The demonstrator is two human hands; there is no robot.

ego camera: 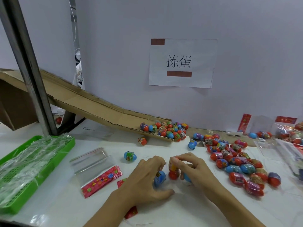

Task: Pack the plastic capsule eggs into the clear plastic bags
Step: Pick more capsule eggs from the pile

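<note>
My left hand [147, 179] grips a blue capsule egg [159, 178] near the table's front middle, apparently through a clear bag that I can barely make out. My right hand [195, 169] pinches a red and yellow capsule egg [173, 171] just to the right of it, with another blue egg [186, 176] under its fingers. A clear bag with a red flowered header [100, 179] lies flat to the left. Several loose eggs [236, 158] are heaped on the right, and one blue egg [129, 156] lies alone behind my left hand.
A cardboard chute [91, 104] slopes down from the left, with several eggs [170, 130] at its lower end. A green tray [65, 148] holding clear bags stands at the left. Filled bags [290, 133] lie at the far right. A metal post [31, 79] rises at the left.
</note>
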